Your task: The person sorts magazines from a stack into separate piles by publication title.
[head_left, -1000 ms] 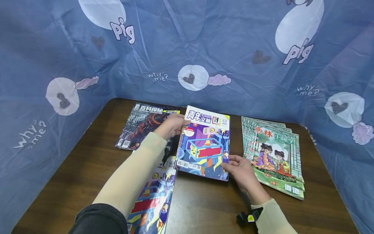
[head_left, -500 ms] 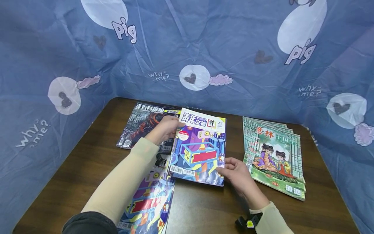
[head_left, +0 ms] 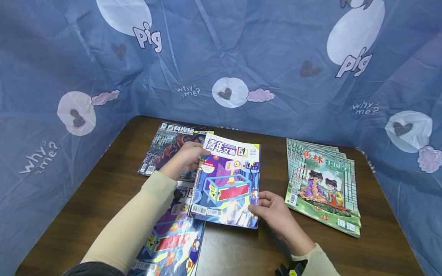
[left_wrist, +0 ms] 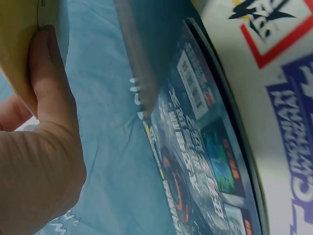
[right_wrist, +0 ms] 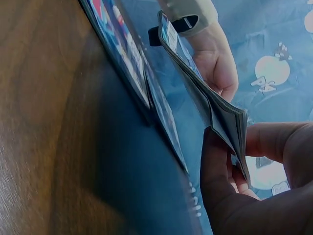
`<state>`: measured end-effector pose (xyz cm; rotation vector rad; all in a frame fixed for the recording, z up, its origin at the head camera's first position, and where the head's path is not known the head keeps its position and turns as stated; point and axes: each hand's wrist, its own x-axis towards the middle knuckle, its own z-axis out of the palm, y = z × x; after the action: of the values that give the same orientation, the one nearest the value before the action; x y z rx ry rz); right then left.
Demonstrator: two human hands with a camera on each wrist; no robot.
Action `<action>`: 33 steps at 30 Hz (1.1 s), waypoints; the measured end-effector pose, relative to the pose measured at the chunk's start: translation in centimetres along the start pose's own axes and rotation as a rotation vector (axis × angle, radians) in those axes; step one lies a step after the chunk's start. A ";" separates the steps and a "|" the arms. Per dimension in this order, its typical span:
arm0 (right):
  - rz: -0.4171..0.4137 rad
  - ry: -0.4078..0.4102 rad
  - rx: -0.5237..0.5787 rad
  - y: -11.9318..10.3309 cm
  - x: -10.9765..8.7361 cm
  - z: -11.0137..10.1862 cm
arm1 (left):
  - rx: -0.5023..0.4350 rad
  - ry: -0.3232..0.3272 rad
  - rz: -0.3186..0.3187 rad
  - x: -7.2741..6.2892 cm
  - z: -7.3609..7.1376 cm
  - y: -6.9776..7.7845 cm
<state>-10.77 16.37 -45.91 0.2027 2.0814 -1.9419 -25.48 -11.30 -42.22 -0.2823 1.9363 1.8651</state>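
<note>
A purple-and-blue magazine with a white title band is held up off the table, tilted, between both hands. My left hand pinches its upper left edge, thumb on the cover. My right hand grips the lower right edge; in the right wrist view the thumb lies on one face and the fingers on the other, with page edges slightly parted. Below and left, another magazine of the same cover lies on the table, partly hidden by the held one and the left arm.
Dark magazines lie overlapped at the back left, partly behind my left hand. Fanned green magazines lie at the right. The brown wooden table meets a blue patterned cloth at its back and sides.
Both hands have carried the held magazine left and toward me, so it now overlaps the lower matching magazine more. The green magazines have stayed put.
</note>
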 end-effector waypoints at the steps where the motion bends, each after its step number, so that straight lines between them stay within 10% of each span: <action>1: -0.004 -0.014 0.004 0.0 -0.2 0.1 | 0.005 0.002 -0.001 -0.2 -0.1 -0.1; 33: 0.013 -0.242 0.053 0.9 -3.5 4.4 | 0.162 0.033 0.008 -4.9 -4.8 -3.7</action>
<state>-6.67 12.41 -45.94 -0.0081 1.8707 -1.9105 -20.33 -17.09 -43.34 -0.2574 2.0992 1.7056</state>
